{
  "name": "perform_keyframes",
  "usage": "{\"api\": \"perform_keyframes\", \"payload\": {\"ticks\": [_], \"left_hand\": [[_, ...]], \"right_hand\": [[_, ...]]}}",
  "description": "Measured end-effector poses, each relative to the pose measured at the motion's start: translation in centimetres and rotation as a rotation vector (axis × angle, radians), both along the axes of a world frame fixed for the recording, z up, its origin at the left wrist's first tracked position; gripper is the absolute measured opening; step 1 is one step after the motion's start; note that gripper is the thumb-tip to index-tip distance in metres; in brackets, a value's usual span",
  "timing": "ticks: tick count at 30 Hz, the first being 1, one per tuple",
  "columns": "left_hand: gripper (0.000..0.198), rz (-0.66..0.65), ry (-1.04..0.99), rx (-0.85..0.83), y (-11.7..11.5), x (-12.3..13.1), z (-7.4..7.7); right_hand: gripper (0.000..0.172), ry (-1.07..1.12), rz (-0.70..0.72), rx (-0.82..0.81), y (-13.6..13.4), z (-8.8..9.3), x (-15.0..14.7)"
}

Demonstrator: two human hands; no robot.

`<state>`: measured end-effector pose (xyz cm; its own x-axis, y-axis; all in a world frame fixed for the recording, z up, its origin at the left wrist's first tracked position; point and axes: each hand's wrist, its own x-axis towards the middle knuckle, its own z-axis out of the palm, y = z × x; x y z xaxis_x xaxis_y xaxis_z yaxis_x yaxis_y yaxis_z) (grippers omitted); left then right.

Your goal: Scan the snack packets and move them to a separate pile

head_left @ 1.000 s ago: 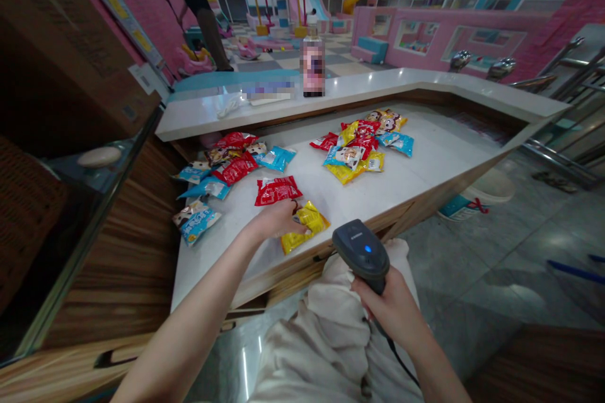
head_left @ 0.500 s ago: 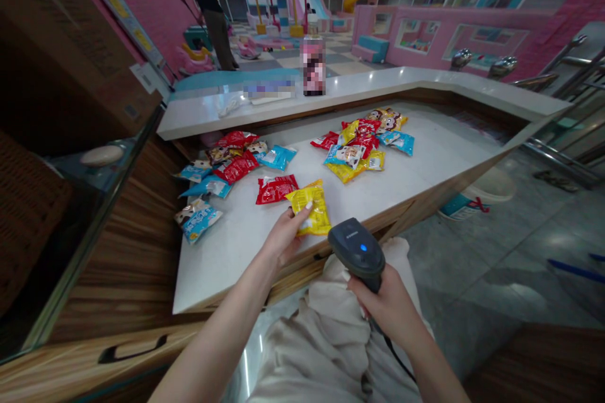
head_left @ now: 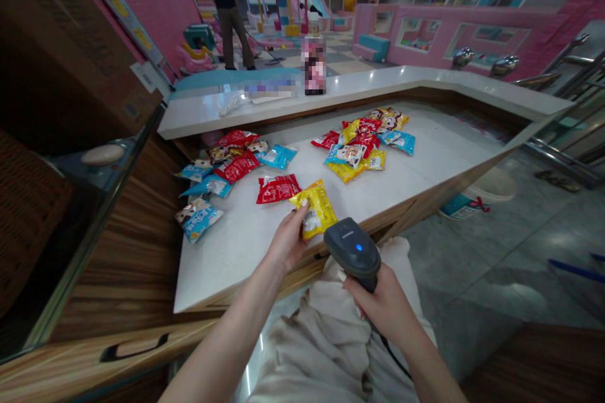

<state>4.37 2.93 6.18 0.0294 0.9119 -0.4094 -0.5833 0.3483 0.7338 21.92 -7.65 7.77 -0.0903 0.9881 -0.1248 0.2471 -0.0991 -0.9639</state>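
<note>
A pink play area (head_left: 439,38) glows beyond the white worktop (head_left: 236,233), and here's the left hand (head_left: 289,236), thumb pressed over a yellow packet (head_left: 322,211) at the worktop's front edge, fingers mostly hidden. The right hand (head_left: 382,299) wraps firmly around a dark scanner (head_left: 352,245), its nose right beside that packet. Danger spots? Slick wrapping and that one-sided pinch could let the packet slip towards the lap. The thumb or a crease might cover its pale printed patch. Just ahead of the left hand, a red packet (head_left: 278,189) sits close enough to get nudged, and the trailing cable (head_left: 397,356) could snag.
</note>
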Motion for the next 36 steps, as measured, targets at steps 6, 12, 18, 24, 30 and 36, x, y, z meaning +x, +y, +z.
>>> {"api": "perform_keyframes", "payload": {"ticks": [6,12,18,24,30,36], "left_hand": [[0.036,0.048,-0.074,0.064,-1.1,1.5,0.9],[0.037,0.106,-0.143,0.065,-2.1,3.2,2.0],[0.043,0.073,-0.194,0.136,-2.3,4.0,2.1],[0.044,0.076,-0.202,0.124,-1.7,4.0,2.0],[0.032,0.205,-0.22,0.078,-0.8,3.1,1.5],[0.03,0.149,-0.233,0.119,0.6,1.5,1.7]], "right_hand": [[0.026,0.135,-0.029,-0.022,0.7,-0.4,-1.2],[0.029,0.045,-0.307,0.157,2.4,-2.1,-2.5],[0.032,0.1,-0.449,0.2,4.0,-3.2,-3.4],[0.033,0.199,-0.432,0.192,4.7,-3.0,-3.7],[0.041,0.126,-0.471,0.312,5.6,-2.9,-3.3],[0.032,0.128,-0.404,0.242,5.7,-3.3,-1.7]]}}
